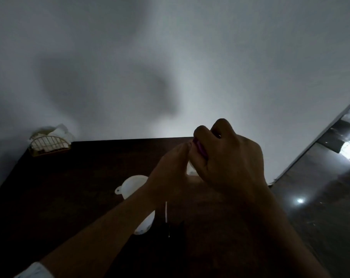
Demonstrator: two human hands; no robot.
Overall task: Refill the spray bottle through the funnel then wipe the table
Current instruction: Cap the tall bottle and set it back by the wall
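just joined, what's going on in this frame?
A person works with both hands above a dark brown table. The right hand grips a small purple plastic piece, probably the spray top. The left hand reaches its fingertips to it, but its grip is unclear in the dim light. A white plastic funnel sits on the table beside the hands, not visibly in any bottle. A white container is partly hidden under the left forearm.

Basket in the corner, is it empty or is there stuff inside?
Not empty: crumpled white tissue or cloth pokes up over the rim of the basket at the far left corner of the table.
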